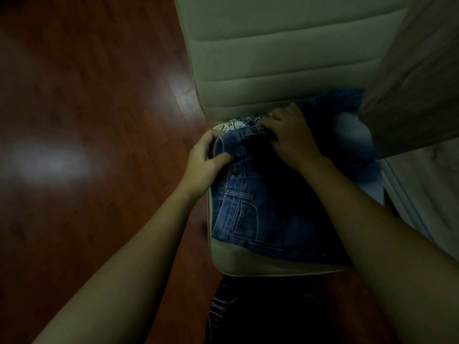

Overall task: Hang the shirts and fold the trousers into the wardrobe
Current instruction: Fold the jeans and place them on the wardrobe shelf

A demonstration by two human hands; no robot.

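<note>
Jeans [260,219] on chair [273,58] grasped at waistband by left grip [203,157] and right grip [290,135]; folding judged barely begun, wardrobe unseen.

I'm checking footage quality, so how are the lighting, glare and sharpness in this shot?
Head view: dim overall, darkest at the corners; two pale glare patches on the floor; the jeans, gripped by the left hand and right hand, are fairly sharp; the chair seams bow, likely wide-angle distortion.
</note>
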